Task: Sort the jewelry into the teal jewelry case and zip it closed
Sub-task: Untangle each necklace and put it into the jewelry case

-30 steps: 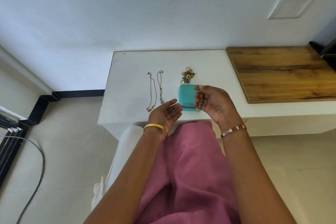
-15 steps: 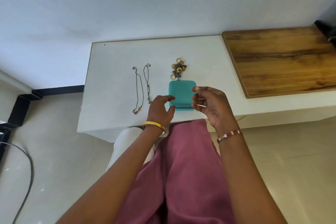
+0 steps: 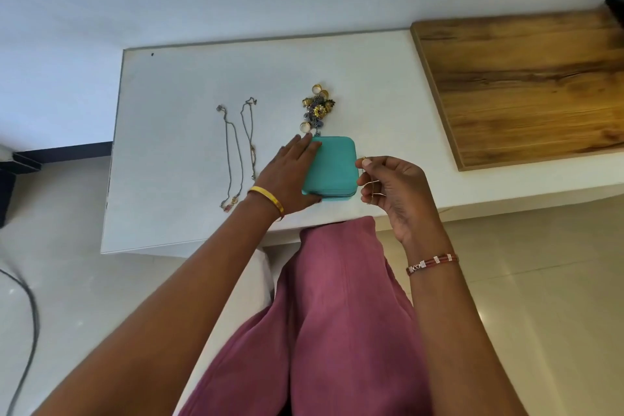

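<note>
At frame centre the closed teal case (image 3: 332, 168) lies on the white table (image 3: 182, 85), its left edge hidden under the flat left hand (image 3: 289, 176), while the right hand (image 3: 393, 194) pinches something too small to identify.

Teal case (image 3: 334, 169), white table (image 3: 189, 85)

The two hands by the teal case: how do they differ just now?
The left hand lies flat with straight fingers on the teal case, steadying it; the right hand hovers beside the case, fingers curled, pinching a small gold piece. Each wrist wears a bracelet.
</note>
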Motion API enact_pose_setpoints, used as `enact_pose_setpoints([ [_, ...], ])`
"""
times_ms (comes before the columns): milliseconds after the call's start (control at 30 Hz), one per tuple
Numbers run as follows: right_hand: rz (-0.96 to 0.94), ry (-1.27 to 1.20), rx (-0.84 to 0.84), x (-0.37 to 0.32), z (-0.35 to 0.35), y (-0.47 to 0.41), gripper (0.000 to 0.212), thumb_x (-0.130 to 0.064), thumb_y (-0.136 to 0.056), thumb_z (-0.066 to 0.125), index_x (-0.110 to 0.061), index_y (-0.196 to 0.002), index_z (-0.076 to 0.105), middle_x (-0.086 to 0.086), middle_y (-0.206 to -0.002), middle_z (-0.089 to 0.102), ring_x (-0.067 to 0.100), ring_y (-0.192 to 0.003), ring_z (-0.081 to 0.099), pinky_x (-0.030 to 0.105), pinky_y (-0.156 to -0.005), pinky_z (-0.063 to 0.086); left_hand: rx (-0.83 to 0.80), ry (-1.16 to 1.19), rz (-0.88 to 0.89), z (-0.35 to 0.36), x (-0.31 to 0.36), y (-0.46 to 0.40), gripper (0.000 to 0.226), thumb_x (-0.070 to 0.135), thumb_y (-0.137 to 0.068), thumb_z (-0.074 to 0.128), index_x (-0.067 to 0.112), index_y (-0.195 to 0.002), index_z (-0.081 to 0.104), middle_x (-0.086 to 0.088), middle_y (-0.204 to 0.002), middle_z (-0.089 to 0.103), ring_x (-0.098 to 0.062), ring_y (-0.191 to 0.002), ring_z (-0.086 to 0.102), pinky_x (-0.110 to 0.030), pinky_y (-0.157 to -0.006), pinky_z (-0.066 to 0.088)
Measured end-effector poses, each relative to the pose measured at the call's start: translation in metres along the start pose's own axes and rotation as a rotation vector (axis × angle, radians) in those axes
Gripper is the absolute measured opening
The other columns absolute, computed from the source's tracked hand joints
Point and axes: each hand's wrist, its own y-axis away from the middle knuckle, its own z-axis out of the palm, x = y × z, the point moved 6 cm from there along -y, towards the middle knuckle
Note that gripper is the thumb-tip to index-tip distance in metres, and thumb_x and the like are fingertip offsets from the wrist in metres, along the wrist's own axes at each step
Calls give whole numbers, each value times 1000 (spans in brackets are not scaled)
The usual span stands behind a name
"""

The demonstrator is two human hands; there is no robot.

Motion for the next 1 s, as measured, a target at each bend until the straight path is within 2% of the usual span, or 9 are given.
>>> enact_pose_setpoints([
  [200, -8, 5, 17, 2, 0, -4, 10, -6, -87, 57, -8, -81, 66, 7, -62, 56, 14, -51, 46, 24, -53, 43, 104, 144, 22, -11, 0, -2, 90, 41, -72, 72, 7, -142, 27, -15, -150, 27, -28, -139, 24, -30, -114, 17],
  [333, -17, 3, 10, 2, 1, -6, 10, -7, -87, 57, -3, -87, 66, 6, -61, 57, 13, -51, 46, 25, -54, 42, 209, 267, 20, -27, 1, -4, 79, 49, -68, 57, 6, -133, 44, -15, -134, 49, -28, -122, 48, -29, -103, 35],
  [467, -29, 26, 3, 1, 5, -10, 13, -6, -88, 57, 2, -93, 66, 5, -59, 56, 13, -49, 45, 25, -53, 41, 274, 402, -49, -37, -5, -10, 67, 49, -72, 52, 9, -125, 53, -12, -120, 61, -25, -109, 57, -32, -94, 43],
  [567, -48, 68, -17, -4, 10, -14, 13, -6, -88, 56, 2, -93, 66, 5, -59, 55, 12, -47, 44, 22, -51, 41, 329, 535, -125, -43, -14, -15, 58, 50, -76, 55, 10, -117, 59, -10, -112, 65, -22, -101, 60, -34, -90, 50],
  [700, -83, 117, -36, -14, 15, -19, 15, -9, -87, 58, 2, -94, 66, 5, -59, 57, 9, -45, 46, 20, -51, 43, 393, 589, -224, -50, -22, -25, 37, 38, -86, 58, 9, -108, 62, -5, -101, 66, -14, -86, 56, -20, -70, 46],
  [933, -229, 304, -127, -34, 44, -23, 4, -9, -85, 61, -7, -85, 64, 2, -59, 58, 1, -41, 48, 15, -49, 44, 391, 633, -266, -54, -32, -36, 37, 40, -89, 52, 8, -101, 65, -3, -86, 60, -17, -74, 52, -10, -53, 39],
  [1000, -265, 385, -117, -33, 53, -32, 2, -10, -85, 62, -9, -85, 64, 0, -61, 59, -2, -39, 51, 12, -50, 45, 386, 663, -268, -54, -33, -38, 36, 40, -90, 51, 8, -101, 65, -4, -88, 61, -17, -75, 52, -11, -56, 40],
])
